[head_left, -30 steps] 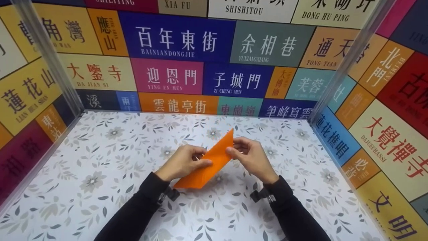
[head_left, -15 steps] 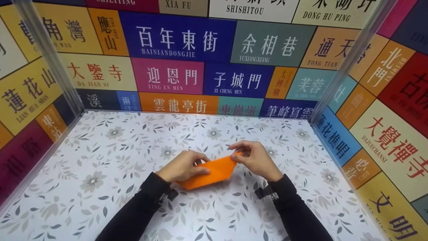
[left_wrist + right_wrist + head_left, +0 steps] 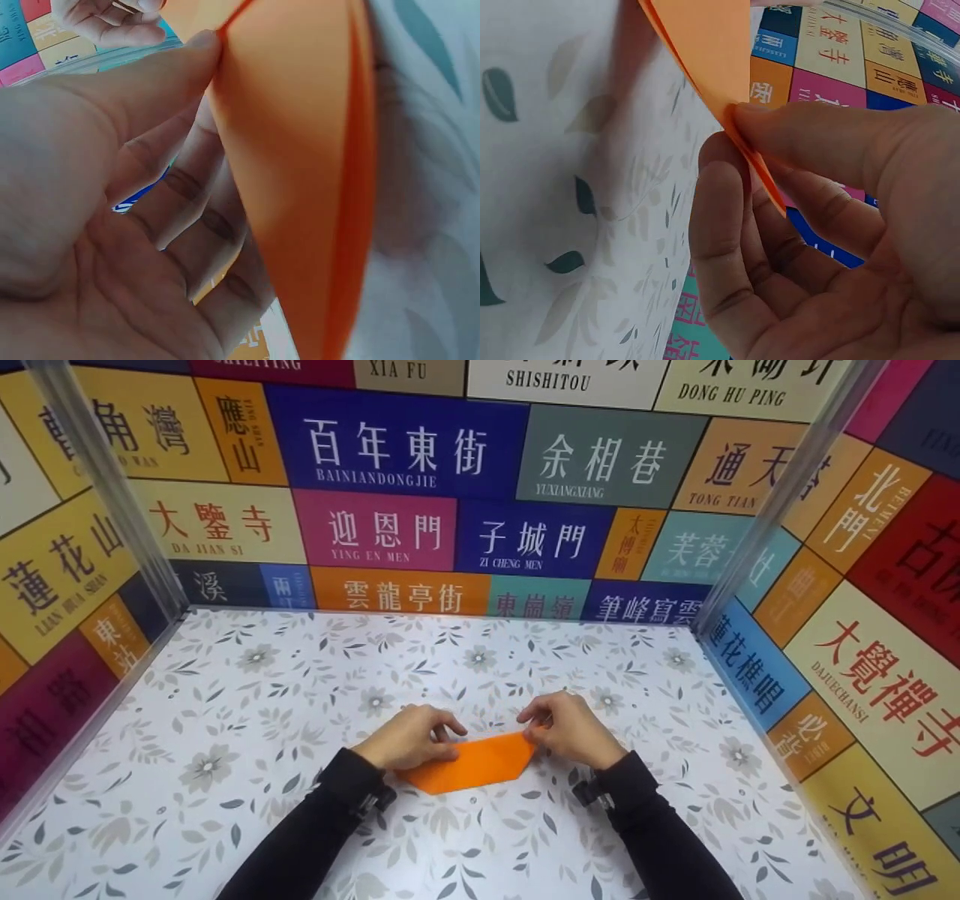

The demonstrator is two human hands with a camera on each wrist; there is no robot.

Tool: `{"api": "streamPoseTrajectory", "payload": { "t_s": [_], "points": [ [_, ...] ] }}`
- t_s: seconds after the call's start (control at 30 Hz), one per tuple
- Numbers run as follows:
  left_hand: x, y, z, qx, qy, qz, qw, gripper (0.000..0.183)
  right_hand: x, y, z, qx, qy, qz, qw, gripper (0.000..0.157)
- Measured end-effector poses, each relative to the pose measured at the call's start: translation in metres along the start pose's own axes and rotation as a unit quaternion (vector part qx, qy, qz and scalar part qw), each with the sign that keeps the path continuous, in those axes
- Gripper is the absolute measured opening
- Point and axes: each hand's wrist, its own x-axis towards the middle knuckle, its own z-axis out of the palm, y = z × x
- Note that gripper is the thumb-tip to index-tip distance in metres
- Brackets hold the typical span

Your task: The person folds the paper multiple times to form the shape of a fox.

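The long, folded orange paper (image 3: 480,765) is at the near middle of the white, leaf-printed surface (image 3: 225,825). The left hand (image 3: 411,737) pinches its left part, the right hand (image 3: 576,727) its right tip; uneven pulling could skew its layers.

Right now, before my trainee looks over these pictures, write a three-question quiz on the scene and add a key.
1. Multiple choice: what colour is the folded paper? (a) blue (b) orange (c) white
2. True or false: the left hand and the right hand both hold the paper.
3. Fill in the gap: the white surface is printed with flowers and ____.

Key: 1 b; 2 true; 3 leaves.
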Motion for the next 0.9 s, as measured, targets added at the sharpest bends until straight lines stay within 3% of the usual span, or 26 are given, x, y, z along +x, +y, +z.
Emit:
{"api": "streamPoseTrajectory", "payload": {
  "t_s": [0.2, 0.43, 0.73, 0.9],
  "points": [
    [0.001, -0.002, 0.007, 0.037, 0.036, -0.013, 0.9986, 0.027, 0.0, 0.005, 0.008, -0.017, -0.008, 0.025, 1.0, 0.016],
    [0.002, -0.001, 0.012, 0.069, 0.077, 0.008, 0.9947, 0.024, 0.001, 0.01, 0.014, -0.049, -0.013, 0.016, 0.999, 0.012],
    [0.001, 0.006, 0.012, 0.088, 0.098, 0.001, 0.9913, 0.016, 0.0, 0.011, 0.018, -0.07, 0.004, 0.029, 0.997, 0.011],
    [-0.008, 0.016, 0.009, 0.111, 0.101, 0.029, 0.9882, 0.02, 0.0, 0.008, 0.022, -0.07, 0.011, 0.025, 0.997, 0.008]
  ]
}}
